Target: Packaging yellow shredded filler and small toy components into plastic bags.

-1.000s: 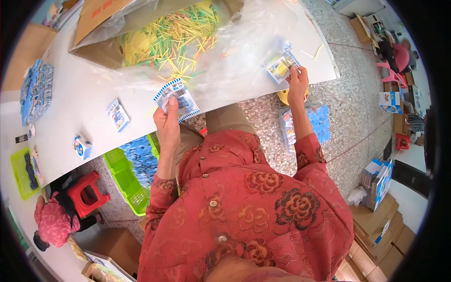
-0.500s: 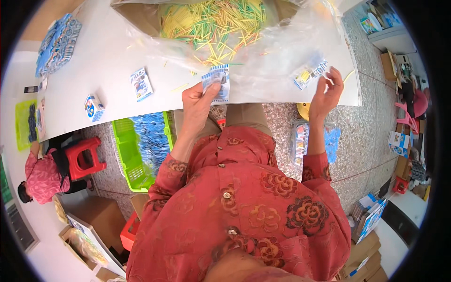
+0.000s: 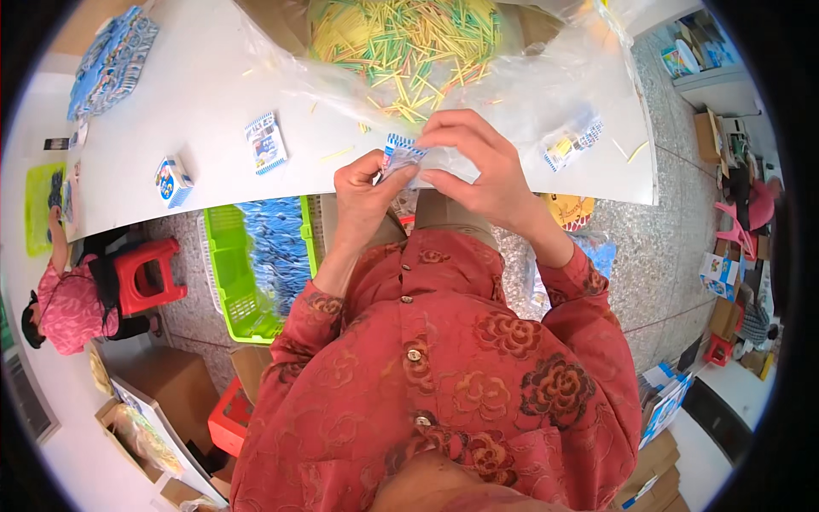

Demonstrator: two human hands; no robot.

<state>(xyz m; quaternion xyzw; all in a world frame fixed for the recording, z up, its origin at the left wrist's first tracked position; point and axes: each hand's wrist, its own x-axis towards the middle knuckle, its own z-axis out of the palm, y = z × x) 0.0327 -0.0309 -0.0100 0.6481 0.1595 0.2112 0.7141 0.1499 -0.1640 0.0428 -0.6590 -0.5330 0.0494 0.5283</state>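
Both hands meet at the near edge of a white table (image 3: 196, 102). My left hand (image 3: 363, 192) pinches a small blue-and-white printed packet (image 3: 399, 155) from below. My right hand (image 3: 473, 162) closes over the same packet from the right and above. Just beyond them lies a large clear plastic bag (image 3: 529, 94) holding a heap of thin yellow and green sticks (image 3: 401, 43). A small filled packet (image 3: 573, 141) lies on the bag to the right of my right hand.
A flat packet (image 3: 264, 142) and a small folded box (image 3: 173, 181) lie on the table to the left, with a stack of blue packets (image 3: 111, 60) at the far left. Below the table stand a green basket (image 3: 230, 273) of blue packets and a red stool (image 3: 145, 273). Another person in pink (image 3: 64, 303) sits at the left.
My right hand has left the small packet at the right and come across to join my left hand on the blue-and-white packet. The view has shifted.
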